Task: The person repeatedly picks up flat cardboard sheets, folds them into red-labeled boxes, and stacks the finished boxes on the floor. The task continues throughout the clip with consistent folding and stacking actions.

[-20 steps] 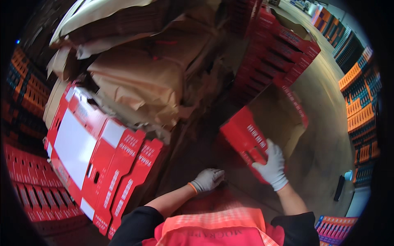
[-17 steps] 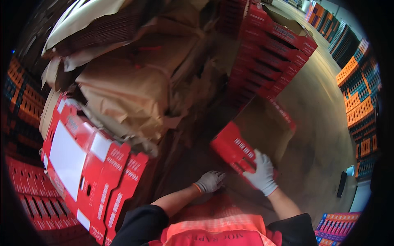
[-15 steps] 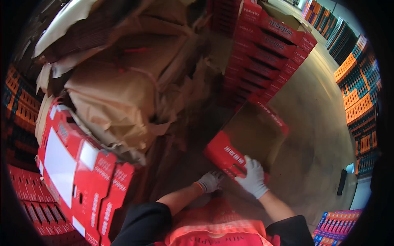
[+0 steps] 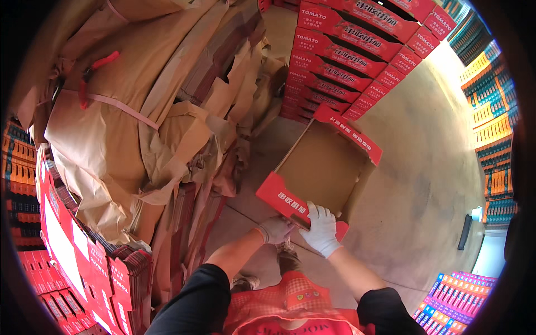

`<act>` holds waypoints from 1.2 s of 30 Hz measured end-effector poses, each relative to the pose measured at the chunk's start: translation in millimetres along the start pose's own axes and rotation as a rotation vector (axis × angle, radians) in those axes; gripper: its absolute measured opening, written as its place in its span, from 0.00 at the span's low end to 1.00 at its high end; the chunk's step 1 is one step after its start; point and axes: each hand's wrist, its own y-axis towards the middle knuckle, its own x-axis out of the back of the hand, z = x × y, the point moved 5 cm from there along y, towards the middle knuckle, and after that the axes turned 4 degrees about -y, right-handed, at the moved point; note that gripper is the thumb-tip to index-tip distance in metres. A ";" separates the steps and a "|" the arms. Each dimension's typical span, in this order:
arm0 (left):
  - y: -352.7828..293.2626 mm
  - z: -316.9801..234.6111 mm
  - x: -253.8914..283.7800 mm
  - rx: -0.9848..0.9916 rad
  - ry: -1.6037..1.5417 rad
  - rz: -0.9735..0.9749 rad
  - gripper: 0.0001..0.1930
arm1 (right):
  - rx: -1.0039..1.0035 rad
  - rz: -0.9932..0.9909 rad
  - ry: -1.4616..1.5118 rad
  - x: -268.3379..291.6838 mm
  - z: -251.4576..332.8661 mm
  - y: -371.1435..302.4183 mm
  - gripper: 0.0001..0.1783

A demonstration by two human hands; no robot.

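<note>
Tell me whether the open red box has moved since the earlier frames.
Yes. The open red box has tipped from standing on edge to tray-up, nearer the stack of red boxes, with both gloved hands on its near edge.

Red box, white gloves
Carton tray (image 4: 326, 167) red outside, brown inside; gloves (image 4: 322, 230) white; wrapped stacks (image 4: 128, 111) tan paper.

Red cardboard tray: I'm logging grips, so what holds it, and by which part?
Both gloved hands grip the open red cardboard tray at its near red wall: the right hand over the rim, the left hand at the wall's lower edge.
</note>
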 end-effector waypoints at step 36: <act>-810.7 -133.8 -42.7 0.787 -1.030 -2.150 0.43 | 0.909 -0.072 -0.262 53.8 575.7 39.1 0.46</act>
